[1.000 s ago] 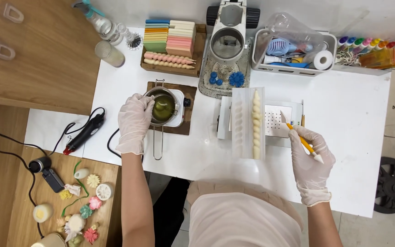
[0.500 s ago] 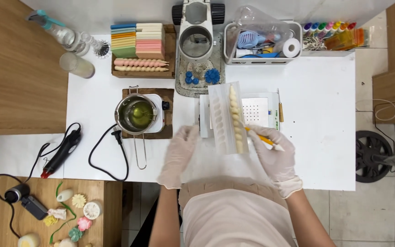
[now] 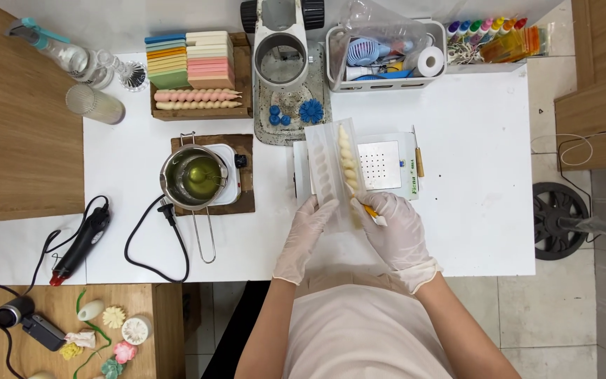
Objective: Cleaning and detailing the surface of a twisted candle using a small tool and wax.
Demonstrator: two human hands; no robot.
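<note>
A clear plastic mould (image 3: 325, 165) lies opened in two halves on the white table (image 3: 471, 196), with a cream twisted candle (image 3: 347, 160) in its right half. My left hand (image 3: 308, 235), in a white glove, grips the mould's near end. My right hand (image 3: 400, 235), also gloved, holds a small yellow tool (image 3: 370, 210) whose tip touches the candle's near end at the mould's right edge. A white scale with a dotted metal plate (image 3: 381, 165) sits under and right of the mould.
A metal pot of greenish liquid (image 3: 194, 179) stands on a small hot plate to the left, its cord trailing forward. Behind are coloured sheets (image 3: 189, 60), twisted candles (image 3: 194, 100), a white stand (image 3: 282, 60), a basket (image 3: 380, 83), markers (image 3: 485, 29). A black heat tool (image 3: 82, 238) lies far left.
My left hand left the pot, crossed right and took the mould's near end. My right hand brought the yellow tool to the candle. The view has shifted right.
</note>
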